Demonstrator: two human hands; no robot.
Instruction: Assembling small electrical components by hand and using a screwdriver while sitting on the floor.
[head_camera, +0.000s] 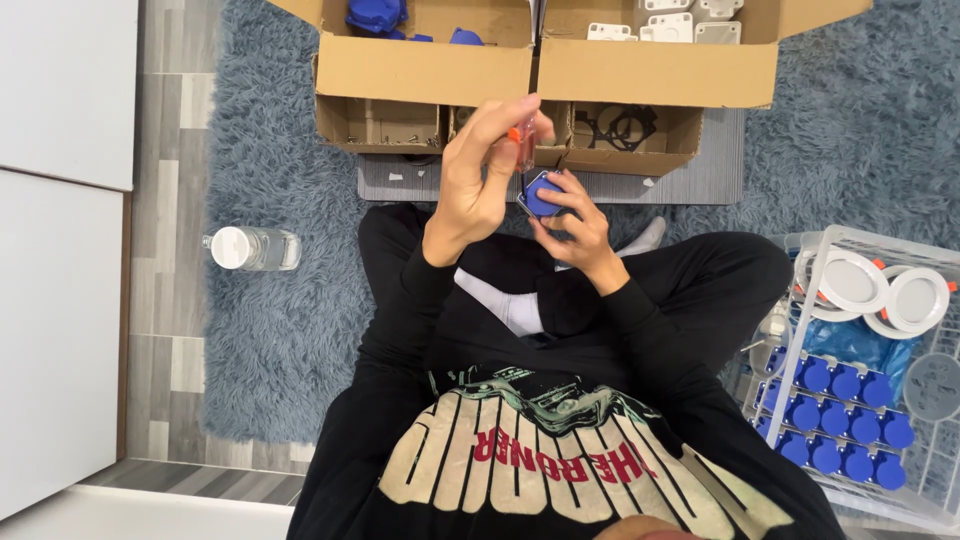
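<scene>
- Left hand (478, 170) gripping orange screwdriver (522, 140), tip down.
- Right hand (572, 222) pinching blue cap (541, 195) by edges; looks light, rigid plastic, probably slippery.

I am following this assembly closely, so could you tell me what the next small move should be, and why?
Probably turn the screwdriver while pressing down. The left hand grips its orange handle upright, its tip appears to meet the small blue part, and the right hand steadies that part from below.
</scene>
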